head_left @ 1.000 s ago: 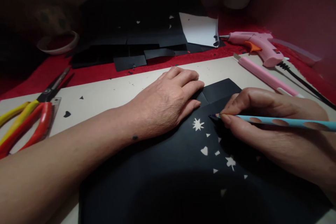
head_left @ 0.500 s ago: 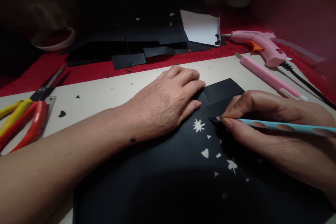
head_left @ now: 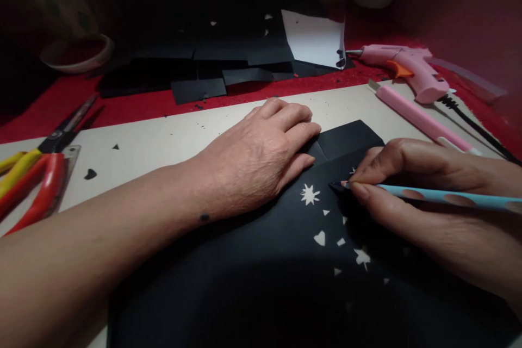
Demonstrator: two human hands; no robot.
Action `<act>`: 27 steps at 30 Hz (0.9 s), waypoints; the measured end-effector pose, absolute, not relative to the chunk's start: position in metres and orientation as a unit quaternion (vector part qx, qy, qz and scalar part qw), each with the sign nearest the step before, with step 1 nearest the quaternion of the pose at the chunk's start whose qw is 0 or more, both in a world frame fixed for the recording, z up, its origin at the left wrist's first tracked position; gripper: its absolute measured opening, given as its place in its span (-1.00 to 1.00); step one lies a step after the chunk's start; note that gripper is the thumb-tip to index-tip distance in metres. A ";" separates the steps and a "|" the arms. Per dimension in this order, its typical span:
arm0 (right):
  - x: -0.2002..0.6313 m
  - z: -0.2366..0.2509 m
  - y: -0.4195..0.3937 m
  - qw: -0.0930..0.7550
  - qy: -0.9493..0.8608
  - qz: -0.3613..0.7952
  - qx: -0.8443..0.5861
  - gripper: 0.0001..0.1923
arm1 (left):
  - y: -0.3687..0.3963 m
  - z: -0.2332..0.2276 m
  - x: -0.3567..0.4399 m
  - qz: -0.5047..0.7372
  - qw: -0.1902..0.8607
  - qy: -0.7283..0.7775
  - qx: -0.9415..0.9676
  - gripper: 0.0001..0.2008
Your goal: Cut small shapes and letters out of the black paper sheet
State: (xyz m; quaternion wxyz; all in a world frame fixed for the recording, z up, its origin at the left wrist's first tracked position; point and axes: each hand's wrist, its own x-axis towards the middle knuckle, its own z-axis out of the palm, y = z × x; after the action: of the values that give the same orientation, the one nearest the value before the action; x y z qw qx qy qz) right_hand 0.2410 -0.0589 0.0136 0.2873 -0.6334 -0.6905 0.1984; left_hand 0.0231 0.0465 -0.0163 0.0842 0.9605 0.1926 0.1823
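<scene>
Black card point(head_left: 244, 261) covers the near part of the white board, with small shapes cut through it: a star-like burst point(head_left: 310, 194), a heart point(head_left: 320, 238), a leaf-like shape point(head_left: 362, 258) and several little triangles. My left hand point(head_left: 273, 147) lies flat on the card's upper left part, fingers stretched out and slightly bent. Pinched between thumb and fingers of my right hand point(head_left: 391, 185) is a light-blue pencil point(head_left: 432, 196) with finger hollows along its barrel. Its dark tip is at the card's surface, just right of the burst cut-out.
Scissors point(head_left: 44, 157) with red and yellow handles lie at the left. A pink glue gun point(head_left: 403, 68) and a pink utility knife point(head_left: 422, 117) are at the right. Black sheets point(head_left: 196, 38) and a white paper point(head_left: 314, 41) lie behind on red cloth, near a shallow bowl point(head_left: 77, 54).
The view has shifted slightly. My right hand and the pencil have moved a little to the right, uncovering a small cut-out near the fingertips. My left hand stays in place on the card.
</scene>
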 end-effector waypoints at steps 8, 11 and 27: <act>0.236 0.019 -0.063 0.288 -0.665 0.221 -0.652 -0.79 | 0.047 -0.017 0.023 0.179 0.081 0.192 0.962 -0.58; 0.236 0.018 -0.060 0.285 -0.667 0.221 -0.652 -0.78 | 0.047 -0.016 0.023 0.177 0.084 0.197 0.961 -0.59; 0.237 0.017 -0.061 0.276 -0.669 0.219 -0.655 -0.78 | 0.047 -0.015 0.021 0.178 0.083 0.193 0.961 -0.59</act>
State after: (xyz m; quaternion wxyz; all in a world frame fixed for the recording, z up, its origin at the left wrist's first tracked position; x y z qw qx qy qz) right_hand 0.2372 -0.0614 0.0173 0.2759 -0.6547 -0.6688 0.2189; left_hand 0.0208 0.0469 -0.0153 0.0828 0.9612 0.1932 0.1784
